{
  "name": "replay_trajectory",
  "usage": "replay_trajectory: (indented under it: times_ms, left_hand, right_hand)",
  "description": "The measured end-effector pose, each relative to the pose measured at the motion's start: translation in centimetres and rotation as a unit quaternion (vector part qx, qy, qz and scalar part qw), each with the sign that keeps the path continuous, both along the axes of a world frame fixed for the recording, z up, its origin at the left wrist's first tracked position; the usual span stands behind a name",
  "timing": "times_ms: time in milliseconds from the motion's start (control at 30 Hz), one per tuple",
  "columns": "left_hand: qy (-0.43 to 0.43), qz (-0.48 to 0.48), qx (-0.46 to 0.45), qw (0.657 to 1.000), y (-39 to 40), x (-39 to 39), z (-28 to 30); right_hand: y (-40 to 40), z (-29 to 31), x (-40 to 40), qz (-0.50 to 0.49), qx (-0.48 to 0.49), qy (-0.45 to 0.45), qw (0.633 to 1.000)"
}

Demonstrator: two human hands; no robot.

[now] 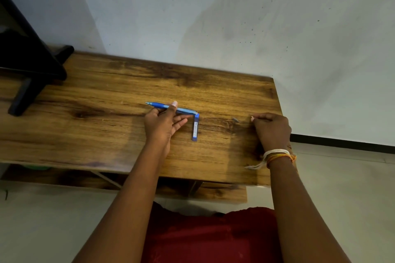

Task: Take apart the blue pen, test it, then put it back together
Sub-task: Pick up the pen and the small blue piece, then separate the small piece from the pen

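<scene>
The blue pen lies across the middle of the wooden table, its tip pointing left. My left hand pinches the pen's middle between thumb and forefinger. A separate blue piece with a white label lies on the table, touching the pen's right end at a right angle. My right hand rests on the table to the right, its fingers curled closed; nothing shows in it. A small grey part lies just left of its fingertips.
A black stand occupies the table's far left corner. The table's right edge runs just past my right hand. A white wall rises behind the table. A lower shelf shows under the front edge.
</scene>
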State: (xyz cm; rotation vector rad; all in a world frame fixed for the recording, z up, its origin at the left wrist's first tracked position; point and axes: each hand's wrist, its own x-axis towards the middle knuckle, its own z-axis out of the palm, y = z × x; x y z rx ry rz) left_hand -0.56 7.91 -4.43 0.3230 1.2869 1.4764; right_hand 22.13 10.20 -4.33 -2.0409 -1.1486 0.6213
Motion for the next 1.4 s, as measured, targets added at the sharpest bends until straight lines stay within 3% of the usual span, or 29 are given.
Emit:
replay_trajectory:
  times_ms: [167, 267, 367, 467, 567, 633, 733, 800, 933, 1067, 1233, 1400]
  left_hand:
    - [0.027, -0.013, -0.004, 1.0, 0.0, -0.3, 0.0]
    - [0.082, -0.036, -0.014, 0.996, -0.1, -0.1, 0.1]
    - [0.155, -0.06, -0.021, 0.986, -0.2, 0.6, 0.2]
    - [0.199, -0.069, -0.019, 0.977, -0.2, 1.3, 0.3]
    - [0.228, -0.077, -0.016, 0.97, -0.2, 1.4, 0.2]
    - [0.238, -0.086, -0.006, 0.967, -0.1, 1.5, 0.0]
    - [0.271, -0.088, 0.016, 0.958, 0.0, 1.2, -0.3]
    - [0.355, -0.086, 0.011, 0.931, 0.0, 1.1, -0.6]
    - [0.526, -0.119, -0.054, 0.84, -0.7, 1.8, -0.9]
    - [0.591, -0.143, -0.075, 0.79, -0.7, 2.6, -0.7]
    - [0.582, -0.123, -0.083, 0.8, -0.7, 2.5, -0.6]
    - [0.484, -0.102, -0.051, 0.867, -0.5, 1.9, -0.6]
  right_hand:
    - [0.0, 0.2, 0.2, -0.012, -0.008, 0.035, 0.999]
    - [0.0, 0.3, -0.8, -0.035, 0.042, 0.033, 0.998]
    - [-0.4, 0.9, -3.5, 0.101, 0.097, 0.092, 0.986]
    - [-1.0, 1.0, -6.1, 0.264, 0.077, 0.093, 0.957]
    - [-1.2, 0.4, -7.2, 0.322, 0.065, 0.086, 0.941]
    - [-1.1, 0.1, -7.1, 0.32, 0.07, 0.092, 0.94]
    - [-0.8, -0.1, -6.3, 0.235, 0.102, 0.071, 0.964]
    - [-0.6, -0.2, -5.5, 0.168, 0.104, 0.028, 0.98]
    - [-0.7, -0.3, -5.3, 0.118, 0.078, -0.032, 0.989]
    - [-0.8, -0.1, -6.2, 0.127, 0.022, -0.081, 0.988]
    - [-0.7, 0.1, -6.0, 0.135, -0.031, -0.072, 0.988]
    - [-0.8, 0.3, -6.6, 0.129, 0.024, -0.037, 0.991]
